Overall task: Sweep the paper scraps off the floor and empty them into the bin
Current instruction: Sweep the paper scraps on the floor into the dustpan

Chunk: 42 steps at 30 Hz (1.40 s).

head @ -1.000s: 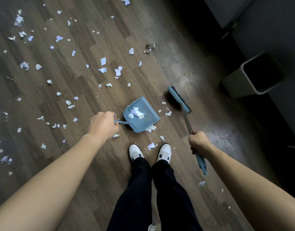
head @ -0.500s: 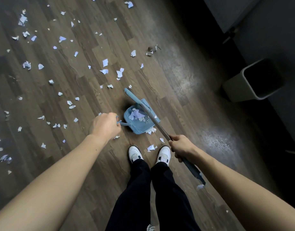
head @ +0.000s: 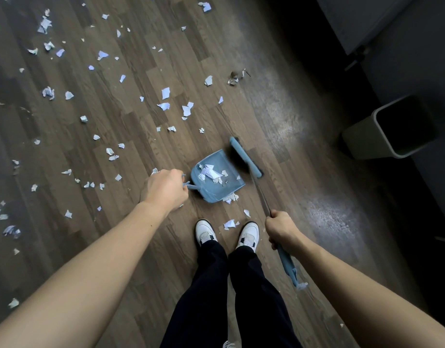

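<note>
Left grip [head: 166, 190] grasps dustpan [head: 216, 193] handle, right grip [head: 283, 228] grasps broom [head: 245, 158]. Few scraps [head: 211, 172] in pan, most litter floor [head: 266, 101] upper left. Bin [head: 359, 141] emptying not yet done.

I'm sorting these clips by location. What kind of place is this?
Likely an indoor room, home or office: wood-look plank floor, a small open bin, and a household broom and dustpan.

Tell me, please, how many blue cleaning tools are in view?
2. The dustpan is at the centre, its handle gripped by the left hand; the broom has its head just right of the dustpan, its handle gripped by the right hand. None seems hidden.
</note>
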### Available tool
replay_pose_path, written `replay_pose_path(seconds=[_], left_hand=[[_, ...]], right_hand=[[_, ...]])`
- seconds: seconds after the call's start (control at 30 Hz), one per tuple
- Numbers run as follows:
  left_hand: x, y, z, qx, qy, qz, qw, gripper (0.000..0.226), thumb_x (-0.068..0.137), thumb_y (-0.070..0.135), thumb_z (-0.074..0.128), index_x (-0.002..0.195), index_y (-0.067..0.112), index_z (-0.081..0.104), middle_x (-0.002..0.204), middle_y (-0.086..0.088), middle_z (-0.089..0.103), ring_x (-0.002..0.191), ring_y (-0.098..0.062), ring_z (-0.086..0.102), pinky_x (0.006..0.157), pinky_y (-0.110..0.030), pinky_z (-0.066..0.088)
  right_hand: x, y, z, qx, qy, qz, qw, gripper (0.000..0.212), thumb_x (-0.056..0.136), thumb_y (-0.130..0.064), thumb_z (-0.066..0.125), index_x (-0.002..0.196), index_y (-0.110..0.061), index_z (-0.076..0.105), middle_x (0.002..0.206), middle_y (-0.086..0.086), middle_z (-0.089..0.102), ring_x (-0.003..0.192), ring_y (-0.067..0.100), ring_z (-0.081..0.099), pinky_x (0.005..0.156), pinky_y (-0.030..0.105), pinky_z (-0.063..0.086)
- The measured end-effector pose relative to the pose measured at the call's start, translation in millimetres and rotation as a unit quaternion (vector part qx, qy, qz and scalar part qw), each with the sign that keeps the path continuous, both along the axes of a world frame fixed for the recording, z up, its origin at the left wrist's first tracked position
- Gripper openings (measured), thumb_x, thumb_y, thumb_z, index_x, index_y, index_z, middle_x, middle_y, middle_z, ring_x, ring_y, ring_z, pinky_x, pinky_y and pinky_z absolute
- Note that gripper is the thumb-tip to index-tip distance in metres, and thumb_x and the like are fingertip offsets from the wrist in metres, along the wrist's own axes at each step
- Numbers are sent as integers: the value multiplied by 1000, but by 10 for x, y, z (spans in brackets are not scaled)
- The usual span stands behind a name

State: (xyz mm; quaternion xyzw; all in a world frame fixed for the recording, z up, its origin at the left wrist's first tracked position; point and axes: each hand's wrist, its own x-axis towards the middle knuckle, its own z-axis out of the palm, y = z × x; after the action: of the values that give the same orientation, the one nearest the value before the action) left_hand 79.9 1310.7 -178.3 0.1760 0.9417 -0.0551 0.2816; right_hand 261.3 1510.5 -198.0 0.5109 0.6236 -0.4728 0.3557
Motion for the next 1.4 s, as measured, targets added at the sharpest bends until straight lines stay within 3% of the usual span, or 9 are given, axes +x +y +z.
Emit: replay_pose_path(seconds=[0.17,0.37,0.47,0.63,0.77,0.87,1.13,1.4], left_hand=[[2,-10,-15,4,4,0,1000,21,88,27,53,103,19,65,96,-9,68,92,-32,63,74,-33,45],[24,-46,-3,6,4,4,1000,21,88,28,53,104,19,64,98,-8,68,95,-31,63,77,-33,46],[40,-52,-2,7,4,5,1000,21,88,27,53,104,20,64,100,-8,68,98,-31,63,78,-33,47],[84,-69,10,7,6,4,1000,21,88,27,53,104,21,65,99,-8,68,96,-32,62,77,-33,46],[96,-90,12,1,14,2,1000,20,88,27,53,103,21,65,98,-8,68,95,-32,63,76,-33,46],[109,-76,-6,8,17,5,1000,20,88,28,54,102,20,65,97,-8,68,95,-32,63,77,-34,47],[129,-198,2,16,10,13,1000,21,88,28,52,103,21,65,95,-8,68,93,-30,63,75,-33,49],[60,-276,201,42,-19,55,997,23,90,29,53,107,20,65,102,-10,67,96,-33,63,75,-34,49]], right_hand=[[11,-119,120,-76,7,-42,996,37,94,-2,33,117,-3,62,67,9,40,40,18,37,36,22,34],[-29,-30,243,-40,48,-63,996,42,98,-7,31,137,-3,46,80,11,41,47,16,37,40,23,34],[-32,34,178,-21,48,-56,997,42,96,-6,30,134,-2,47,77,11,41,49,17,39,39,23,37],[71,-25,73,-32,28,-69,997,25,94,-4,29,104,-1,52,72,10,41,46,17,39,39,22,36],[139,-52,98,-48,4,-72,996,42,93,1,31,127,3,54,66,9,43,42,18,40,38,22,35],[150,11,154,-71,4,-68,995,49,94,-1,32,140,-6,49,69,10,42,40,15,39,36,20,33],[75,-18,330,-36,45,-83,995,42,98,-6,30,136,-5,48,74,9,38,45,15,35,36,20,33],[-147,79,619,-13,35,-58,998,41,99,-5,31,137,8,41,72,11,41,43,17,38,38,22,35]])
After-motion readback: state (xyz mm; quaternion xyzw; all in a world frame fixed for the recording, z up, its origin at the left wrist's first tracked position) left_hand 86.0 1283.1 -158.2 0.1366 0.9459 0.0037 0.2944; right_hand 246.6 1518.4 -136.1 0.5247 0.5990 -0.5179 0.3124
